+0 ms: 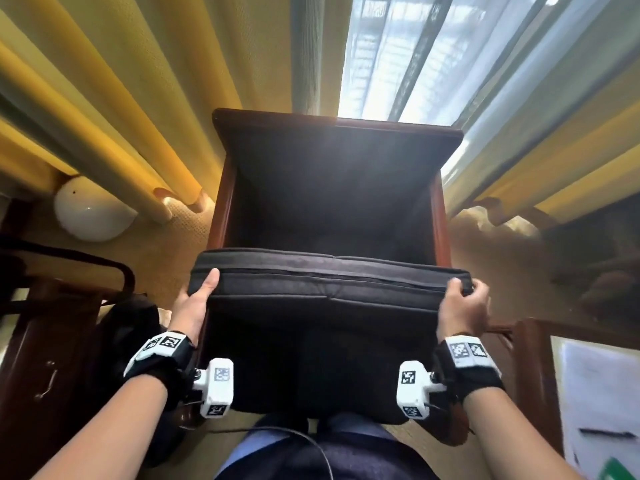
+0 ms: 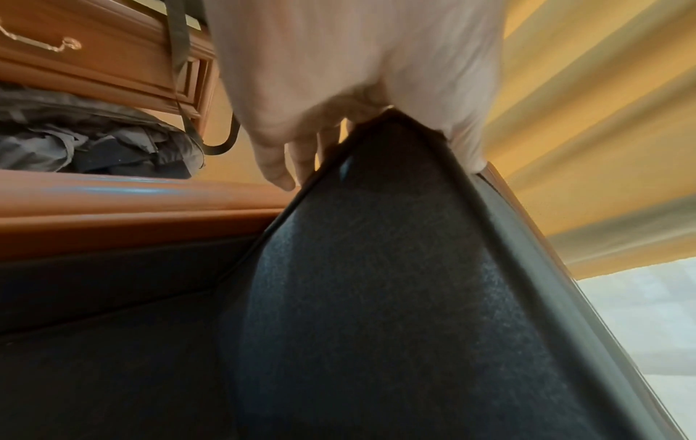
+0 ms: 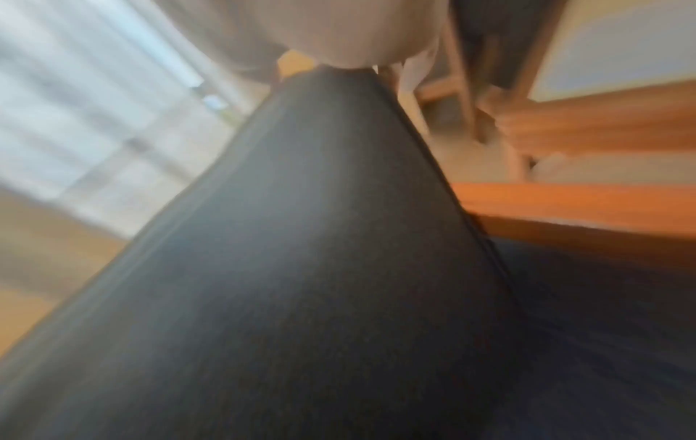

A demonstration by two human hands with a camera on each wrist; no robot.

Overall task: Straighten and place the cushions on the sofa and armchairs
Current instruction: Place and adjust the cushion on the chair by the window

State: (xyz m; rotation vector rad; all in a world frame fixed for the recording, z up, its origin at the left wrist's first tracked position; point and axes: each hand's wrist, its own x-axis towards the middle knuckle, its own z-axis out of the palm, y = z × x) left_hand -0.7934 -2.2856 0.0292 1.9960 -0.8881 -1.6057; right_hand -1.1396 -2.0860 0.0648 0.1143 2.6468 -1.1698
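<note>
A dark seat cushion [image 1: 329, 282] stands tilted up on its front edge in a wooden-framed armchair [image 1: 221, 209] with dark upholstery. My left hand [image 1: 197, 299] grips the cushion's raised left corner, thumb on top and fingers behind. My right hand [image 1: 464, 303] grips the raised right corner, fingers curled over the piped edge. In the left wrist view the cushion [image 2: 376, 268] fills the middle, with my left hand [image 2: 339, 113] clamped on its top corner. The right wrist view is blurred: the cushion [image 3: 301, 253] runs up to my right hand [image 3: 339, 38].
Yellow curtains [image 1: 104, 98] and sheer white drapes [image 1: 415, 57] hang behind the chair. A white round lamp [image 1: 90, 213] lies on the carpet at left. A wooden drawer unit [image 2: 94, 59] and a dark bag [image 2: 94, 140] stand at left. A table with papers [image 1: 602, 403] is at right.
</note>
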